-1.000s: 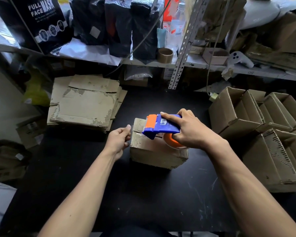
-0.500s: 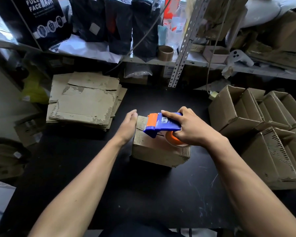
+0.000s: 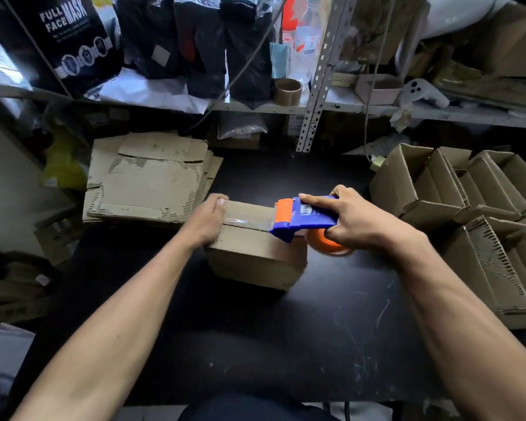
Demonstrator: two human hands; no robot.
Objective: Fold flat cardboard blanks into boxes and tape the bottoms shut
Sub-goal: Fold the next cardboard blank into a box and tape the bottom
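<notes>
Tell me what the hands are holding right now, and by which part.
The right hand grips the tape dispenser around its blue body. The left hand steadies the box at its left end, over the tape.

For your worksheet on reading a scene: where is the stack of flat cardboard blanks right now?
In the head view, the stack of flat cardboard blanks lies on the black table's far left, beyond the left hand.
</notes>
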